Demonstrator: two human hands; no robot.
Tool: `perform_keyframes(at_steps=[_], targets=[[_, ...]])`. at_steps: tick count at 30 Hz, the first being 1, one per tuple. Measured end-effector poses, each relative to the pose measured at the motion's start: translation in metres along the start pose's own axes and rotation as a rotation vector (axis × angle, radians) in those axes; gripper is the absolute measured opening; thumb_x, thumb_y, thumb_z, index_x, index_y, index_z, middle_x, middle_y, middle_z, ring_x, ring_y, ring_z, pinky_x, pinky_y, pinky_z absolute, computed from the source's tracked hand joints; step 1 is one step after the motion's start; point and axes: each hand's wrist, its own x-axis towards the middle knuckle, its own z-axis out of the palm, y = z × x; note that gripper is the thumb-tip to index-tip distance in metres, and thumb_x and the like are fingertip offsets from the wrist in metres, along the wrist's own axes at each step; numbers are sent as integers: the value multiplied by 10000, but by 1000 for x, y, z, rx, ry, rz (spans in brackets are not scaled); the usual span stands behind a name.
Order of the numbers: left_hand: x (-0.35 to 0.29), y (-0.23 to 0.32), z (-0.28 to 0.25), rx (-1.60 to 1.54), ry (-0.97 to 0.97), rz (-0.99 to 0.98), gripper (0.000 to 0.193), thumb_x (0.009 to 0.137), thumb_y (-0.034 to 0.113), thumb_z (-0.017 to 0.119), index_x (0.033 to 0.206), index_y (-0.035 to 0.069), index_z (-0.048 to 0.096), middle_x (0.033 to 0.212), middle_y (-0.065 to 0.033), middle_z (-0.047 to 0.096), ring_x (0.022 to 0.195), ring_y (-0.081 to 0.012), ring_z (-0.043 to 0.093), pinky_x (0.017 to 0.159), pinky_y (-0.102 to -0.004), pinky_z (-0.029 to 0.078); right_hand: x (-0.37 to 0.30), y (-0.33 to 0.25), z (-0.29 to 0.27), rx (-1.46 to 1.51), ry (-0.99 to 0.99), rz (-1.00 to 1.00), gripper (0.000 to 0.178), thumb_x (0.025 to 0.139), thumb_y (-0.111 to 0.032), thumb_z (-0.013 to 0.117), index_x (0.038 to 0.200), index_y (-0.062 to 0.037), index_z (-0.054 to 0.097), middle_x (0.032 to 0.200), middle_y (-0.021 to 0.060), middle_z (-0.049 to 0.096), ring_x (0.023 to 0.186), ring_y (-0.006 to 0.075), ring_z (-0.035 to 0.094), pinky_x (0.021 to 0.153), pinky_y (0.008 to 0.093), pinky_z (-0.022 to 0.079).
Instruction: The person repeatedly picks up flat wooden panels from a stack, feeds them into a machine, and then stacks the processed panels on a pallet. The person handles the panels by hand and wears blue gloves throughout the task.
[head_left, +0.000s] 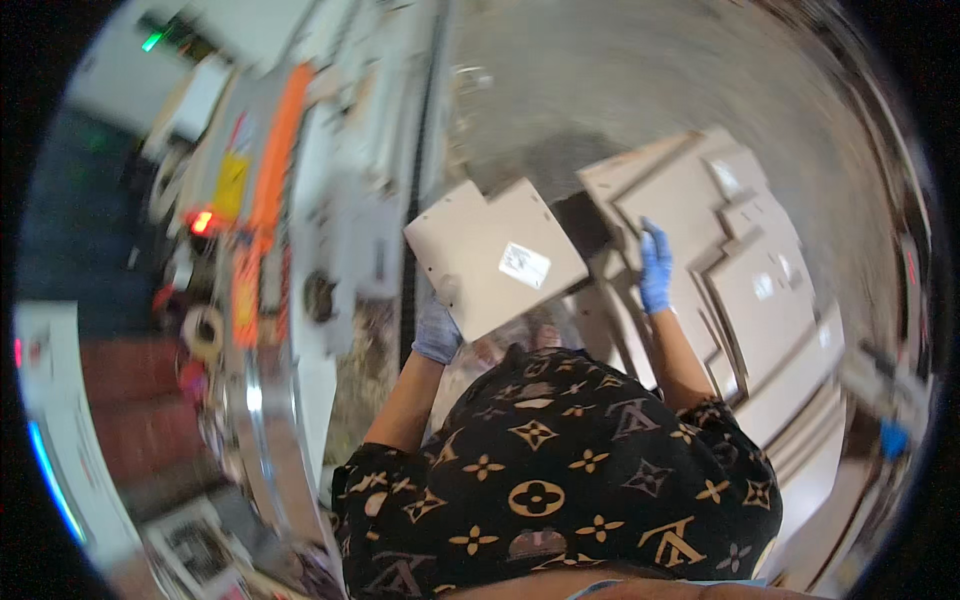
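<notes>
My left hand [437, 328], in a bluish-grey glove, grips the lower left edge of a flat beige panel [465, 260]. The panel has a notch cut in its far edge, small dark holes near its edges and a white printed label [524, 265]. It is held in front of my body, off the floor. My right hand [655, 268], gloved in blue, is over the near left part of a spread of similar beige panels [740, 250]. Its fingers are stretched out and hold nothing; whether they touch a panel I cannot tell.
To the left runs a long machine with a pale bed [365, 240] and an orange rail [280, 150]. Rolls of tape [203, 332] lie beyond it. Grey concrete floor [570, 80] stretches ahead. More flat panels lean in a stack [800, 440] at my right.
</notes>
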Motion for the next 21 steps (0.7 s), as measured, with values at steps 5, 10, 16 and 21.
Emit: perform_keyframes(at_steps=[5,10,16,21], targets=[[-39,27,-51,-254,272,288,357,835,93,664,1175,68,558,1087,-71,608,992,-234,588,843,-365,536,25,14,50,-102,-218,20,325,979,-176,501,1233,20,550,1242,95,576,1161,169,512,1037,306,361],[-9,46,-120,-504,515,532,265,835,123,653,1087,60,602,1067,-82,636,953,-212,613,701,-303,576,11,31,81,-86,-366,53,335,976,-203,512,1218,24,557,1201,88,591,1121,159,516,1016,302,365],[56,113,-186,-732,614,694,221,873,200,613,1064,89,622,1018,-63,663,906,-214,635,703,-311,586,-11,26,92,-57,-413,93,339,969,-219,525,1210,15,566,1196,86,594,1118,170,520,1014,312,367],[75,162,-217,-743,691,651,315,879,342,615,1075,95,611,1015,-43,670,879,-219,646,724,-353,589,-23,18,94,-100,-399,200,361,974,-243,503,1231,4,563,1217,82,585,1137,171,516,1017,311,369]])
